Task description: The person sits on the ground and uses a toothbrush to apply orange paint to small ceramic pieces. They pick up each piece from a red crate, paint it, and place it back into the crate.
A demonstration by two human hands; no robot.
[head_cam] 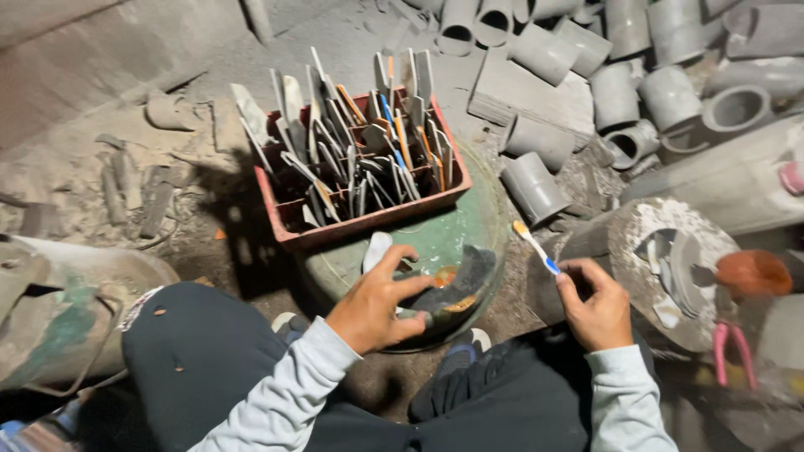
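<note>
**Spotter:** Fingers [400, 261] of your left hand [373, 308] are spread wide and curled down over the dark curved shard [459, 289] lying in the green basin [469, 230], tips touching it. Whether you actually grip it or only press on it, I cannot tell; your palm hides the contact.

**Operator:** And my other hand?

**Spotter:** Your right hand [596, 311] is closed around the lower end of a toothbrush [533, 244], which points up and to the left, its head near the basin's rim. The part of the handle inside your fist is hidden.

**Operator:** What sits behind the basin?

**Spotter:** A red crate [368, 224] rests on the far edge of the basin, packed with upright flat strips [352, 142], grey with a few orange and blue ones. Its bottom is lost in shadow. A white piece [376, 249] stands just beside your fingertips, partly covered by them.

**Operator:** Anything to my right?

**Spotter:** A round grey block [662, 268] with an orange-brown lump [752, 272] on it, and pink handles [732, 345] below; what they belong to is too dim to say. Grey pipe fittings [620, 92] lie piled beyond, cut off at the top edge.
</note>
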